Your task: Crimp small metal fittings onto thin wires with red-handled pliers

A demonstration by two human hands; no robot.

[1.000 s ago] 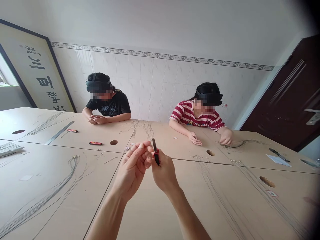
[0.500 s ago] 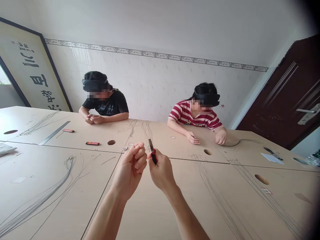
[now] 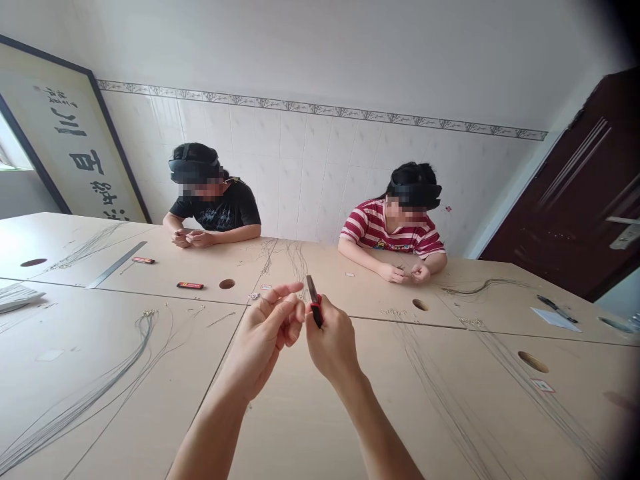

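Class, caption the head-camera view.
Right hand grips small red-handled pliers beside left hand above a beige wooden table.

Pale wooden table (image 3: 310, 427) made of joined panels with round cable holes. Left of the hands: long wire bundle (image 3: 95, 393), steel ruler (image 3: 117, 265), two small red-black tools (image 3: 190, 285). Right of the hands: further wires (image 3: 440, 393), paper slip (image 3: 556, 319), dark pliers (image 3: 554, 306).
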